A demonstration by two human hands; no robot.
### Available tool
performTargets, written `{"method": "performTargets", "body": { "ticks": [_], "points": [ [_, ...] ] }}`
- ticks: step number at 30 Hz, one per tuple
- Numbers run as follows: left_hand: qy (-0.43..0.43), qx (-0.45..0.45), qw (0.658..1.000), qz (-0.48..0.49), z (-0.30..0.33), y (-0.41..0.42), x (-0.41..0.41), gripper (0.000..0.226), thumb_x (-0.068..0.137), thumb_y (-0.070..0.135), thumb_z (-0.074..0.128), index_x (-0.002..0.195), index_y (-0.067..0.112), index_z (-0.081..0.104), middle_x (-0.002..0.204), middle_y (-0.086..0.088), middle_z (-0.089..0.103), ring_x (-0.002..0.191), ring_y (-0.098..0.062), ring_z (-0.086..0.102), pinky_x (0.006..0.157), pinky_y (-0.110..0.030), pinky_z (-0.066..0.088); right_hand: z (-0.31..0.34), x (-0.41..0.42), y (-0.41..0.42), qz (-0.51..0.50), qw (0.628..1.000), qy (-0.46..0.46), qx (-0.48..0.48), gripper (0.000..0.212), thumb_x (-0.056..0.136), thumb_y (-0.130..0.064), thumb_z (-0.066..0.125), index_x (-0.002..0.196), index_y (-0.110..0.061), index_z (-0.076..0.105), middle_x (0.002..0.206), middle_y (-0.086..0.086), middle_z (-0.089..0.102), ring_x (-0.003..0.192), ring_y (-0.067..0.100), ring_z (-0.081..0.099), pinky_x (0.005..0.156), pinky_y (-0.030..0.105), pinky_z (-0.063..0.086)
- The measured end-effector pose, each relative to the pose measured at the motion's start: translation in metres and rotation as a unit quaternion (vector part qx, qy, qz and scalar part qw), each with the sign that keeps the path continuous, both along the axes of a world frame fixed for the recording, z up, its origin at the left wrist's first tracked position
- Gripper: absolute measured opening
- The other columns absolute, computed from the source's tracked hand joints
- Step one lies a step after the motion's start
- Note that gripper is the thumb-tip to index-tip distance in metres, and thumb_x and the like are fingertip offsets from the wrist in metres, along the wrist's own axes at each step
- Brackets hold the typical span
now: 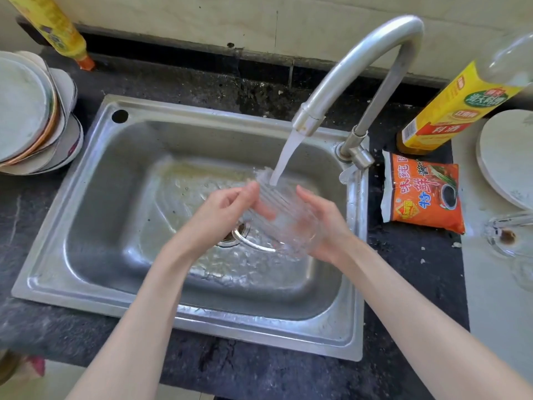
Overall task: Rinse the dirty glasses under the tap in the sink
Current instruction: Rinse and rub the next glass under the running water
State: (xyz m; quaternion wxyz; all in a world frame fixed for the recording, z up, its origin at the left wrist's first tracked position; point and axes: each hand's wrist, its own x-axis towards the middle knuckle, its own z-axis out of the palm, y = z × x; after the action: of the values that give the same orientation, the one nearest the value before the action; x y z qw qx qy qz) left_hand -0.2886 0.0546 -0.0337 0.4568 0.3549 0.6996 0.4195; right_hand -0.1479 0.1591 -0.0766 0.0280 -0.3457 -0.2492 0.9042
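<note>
A clear ribbed glass (284, 223) lies tilted on its side over the steel sink (86, 226), held between both hands. My left hand (227, 212) touches its left side with fingers reaching onto the ribbed wall. My right hand (323, 223) cups it from the right and below. Water streams from the curved steel tap (354, 64) onto the glass's far end and splashes over the drain. Another glass (507, 238), with a brown stain at its bottom, lies on the counter at the right edge.
Stacked plates (31, 116) sit left of the sink, with a yellow bottle (57, 30) behind them. On the right stand a yellow-labelled bottle (450, 111), an orange sauce packet (421, 194) and a white plate (507, 157). Dark counter surrounds the sink.
</note>
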Motion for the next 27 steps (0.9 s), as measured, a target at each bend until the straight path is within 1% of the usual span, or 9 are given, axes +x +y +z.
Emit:
{"method": "performTargets", "body": {
  "ticks": [2,5,8,11,15,17,21,24,27],
  "points": [
    [-0.008,-0.004,1.0,0.011,-0.002,-0.001,-0.001,0.044,0.095,0.037,0.036,0.07,0.016,0.066,0.067,0.01,0.072,0.077,0.003,0.065,0.078,-0.005,0.04,0.003,0.005,0.003,-0.001,1.0,0.018,0.005,0.043,0.092,-0.036,0.04,0.117,-0.014,0.066,0.117,0.013,0.065,0.103,0.027,0.064,0.09,0.039,0.048],
    [-0.071,0.0,0.992,0.102,-0.005,0.002,0.0,0.038,0.098,0.033,0.035,0.08,0.014,0.063,0.064,0.0,0.072,0.067,-0.008,0.068,0.073,-0.017,0.046,0.008,0.002,0.0,-0.022,0.996,-0.023,0.089,0.032,0.086,-0.035,0.051,0.11,-0.016,0.059,0.099,0.001,0.069,0.081,0.022,0.069,0.071,0.042,0.052],
    [-0.134,0.005,0.991,0.012,-0.002,0.005,0.0,0.029,0.097,0.028,0.037,0.102,0.016,0.063,0.089,-0.001,0.074,0.084,-0.015,0.071,0.071,-0.015,0.05,-0.001,-0.005,-0.003,-0.084,0.979,-0.092,0.163,0.048,0.086,-0.042,0.06,0.118,-0.009,0.05,0.11,0.018,0.065,0.092,0.037,0.067,0.082,0.053,0.05],
    [-0.142,-0.018,0.984,-0.101,0.007,0.012,0.005,0.027,0.097,0.022,0.042,0.116,0.017,0.061,0.109,0.008,0.069,0.101,-0.001,0.063,0.081,-0.011,0.046,0.0,-0.008,-0.006,-0.1,0.976,-0.098,0.169,0.056,0.093,-0.048,0.048,0.129,-0.006,0.042,0.119,0.027,0.06,0.095,0.041,0.065,0.085,0.058,0.048],
    [-0.121,-0.038,0.977,-0.171,0.016,0.02,0.012,0.02,0.093,0.02,0.049,0.107,0.028,0.061,0.107,0.02,0.063,0.095,0.017,0.055,0.083,-0.001,0.039,-0.001,-0.011,-0.004,-0.098,0.972,-0.106,0.187,0.043,0.098,-0.039,0.04,0.125,-0.007,0.047,0.111,0.025,0.063,0.076,0.026,0.064,0.058,0.032,0.049],
    [-0.057,-0.065,0.979,-0.183,0.019,0.023,0.016,0.024,0.096,0.019,0.046,0.107,0.03,0.064,0.102,0.022,0.067,0.088,0.014,0.057,0.075,-0.003,0.04,-0.002,-0.011,-0.002,-0.1,0.974,-0.117,0.168,0.04,0.098,-0.039,0.04,0.117,-0.007,0.054,0.094,0.018,0.068,0.068,0.023,0.063,0.054,0.029,0.047],
    [0.266,-0.092,0.926,-0.251,0.014,0.013,0.021,0.052,0.096,0.052,0.026,0.108,0.019,0.064,0.098,-0.005,0.068,0.097,-0.023,0.059,0.086,-0.032,0.043,-0.009,-0.005,0.002,-0.142,0.98,-0.13,0.049,0.047,0.095,-0.045,0.042,0.073,-0.015,0.071,0.067,0.005,0.067,0.067,0.021,0.057,0.068,0.03,0.038],
    [0.314,-0.048,0.903,-0.289,0.016,0.007,0.024,0.048,0.094,0.046,0.025,0.109,0.016,0.059,0.098,-0.008,0.066,0.104,-0.03,0.055,0.088,-0.037,0.041,-0.012,0.001,0.002,-0.122,0.983,-0.141,-0.003,0.036,0.089,-0.043,0.05,0.08,-0.013,0.068,0.067,0.006,0.065,0.057,0.018,0.058,0.061,0.027,0.042],
    [0.362,-0.096,0.86,-0.346,0.015,0.013,0.029,0.042,0.092,0.045,0.043,0.13,0.03,0.049,0.128,-0.003,0.058,0.131,-0.022,0.037,0.107,-0.028,0.023,-0.006,0.002,0.001,-0.064,0.989,-0.133,-0.028,0.03,0.088,-0.04,0.05,0.081,-0.013,0.063,0.057,0.002,0.058,0.039,0.013,0.049,0.044,0.016,0.037]
  ]
}}
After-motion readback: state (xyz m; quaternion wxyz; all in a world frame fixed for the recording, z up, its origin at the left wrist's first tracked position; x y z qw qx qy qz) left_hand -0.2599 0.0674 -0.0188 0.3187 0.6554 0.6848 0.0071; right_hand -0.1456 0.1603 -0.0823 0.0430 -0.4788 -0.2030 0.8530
